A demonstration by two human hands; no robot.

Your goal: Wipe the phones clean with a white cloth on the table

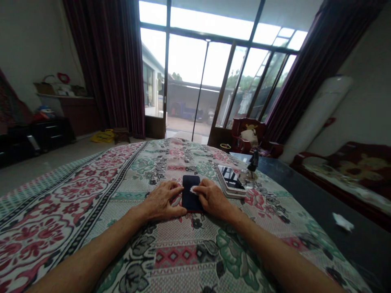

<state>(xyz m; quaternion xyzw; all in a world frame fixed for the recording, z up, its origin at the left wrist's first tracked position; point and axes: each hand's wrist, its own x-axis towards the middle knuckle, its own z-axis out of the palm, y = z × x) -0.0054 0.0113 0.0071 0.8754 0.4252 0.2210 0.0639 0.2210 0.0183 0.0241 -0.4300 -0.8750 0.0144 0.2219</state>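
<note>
A dark smartphone [190, 203] with a reddish lower edge lies flat on the patterned tablecloth [183, 236]. My left hand [163, 199] braces it along its left side, thumb at the lower corner and fingers against the edge further up. Pinched in the fingertips of my right hand [212, 197] is a small white wad [193, 189], perhaps tissue or cotton, pressed onto the dark surface. To the right of that hand lies a stack of white-edged devices [233, 181], the top one with a glossy dark screen.
A small dark object on a stand [253, 162] is beyond the stack. A crumpled white tissue [343, 222] lies on the dark surface at right. Wooden chairs [249, 132] and a sofa [351, 171] stand further back, near tall glass doors [195, 89].
</note>
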